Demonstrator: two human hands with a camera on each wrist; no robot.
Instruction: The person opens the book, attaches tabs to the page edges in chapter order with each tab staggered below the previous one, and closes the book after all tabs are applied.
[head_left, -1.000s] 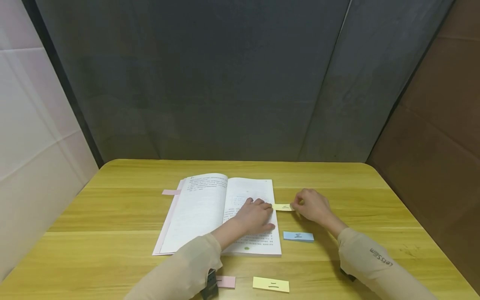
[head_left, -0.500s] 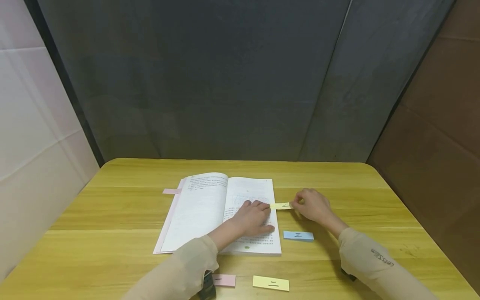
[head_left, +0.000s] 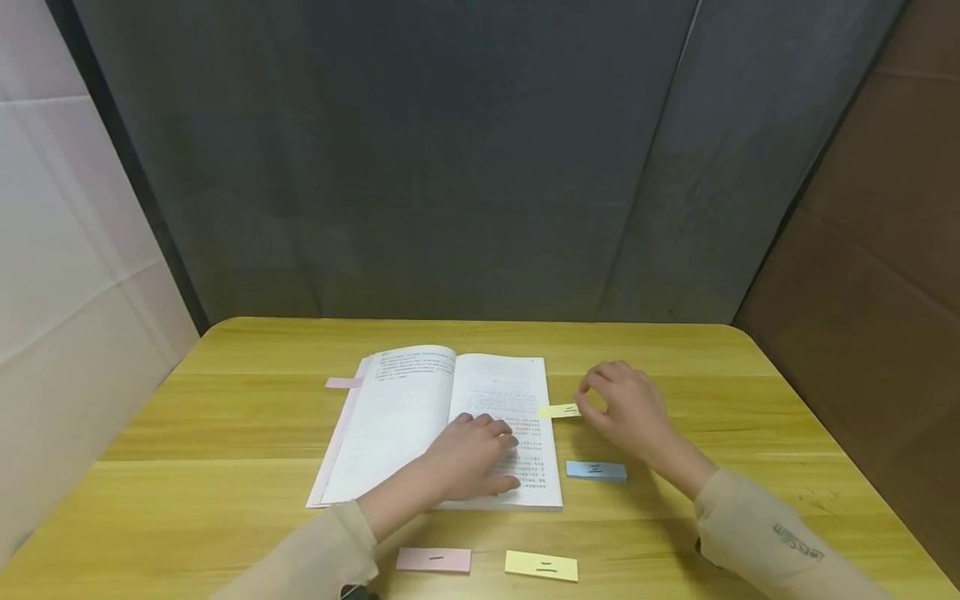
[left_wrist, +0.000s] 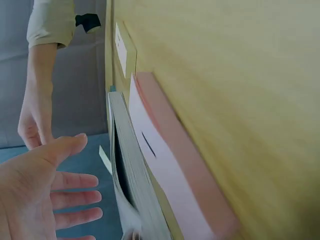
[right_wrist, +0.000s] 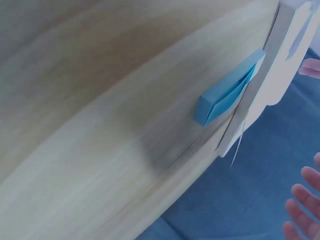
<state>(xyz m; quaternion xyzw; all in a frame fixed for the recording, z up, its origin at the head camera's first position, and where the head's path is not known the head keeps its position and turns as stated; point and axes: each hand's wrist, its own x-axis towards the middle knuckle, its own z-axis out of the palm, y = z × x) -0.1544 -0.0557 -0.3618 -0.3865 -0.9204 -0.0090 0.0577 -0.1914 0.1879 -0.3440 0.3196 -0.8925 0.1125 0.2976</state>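
An open book lies on the table. A yellow sticky tab with dark strokes sticks out past the right page's outer edge. My left hand is over the lower right page, its fingers loosely spread; the left wrist view shows this palm holding nothing. Just right of the yellow tab, my right hand has relaxed, bent fingers. In the right wrist view its fingers stand apart from the tab, which juts from the page edge.
A blue sticky pad lies right of the book. Pink and yellow pads lie near the front. A pink tab juts from the book's left side. Dark cloth hangs behind the table.
My left hand has moved left and toward me, off the yellow tab. My right hand has let go of the tab's outer end and risen slightly. The pink pad now shows fully.
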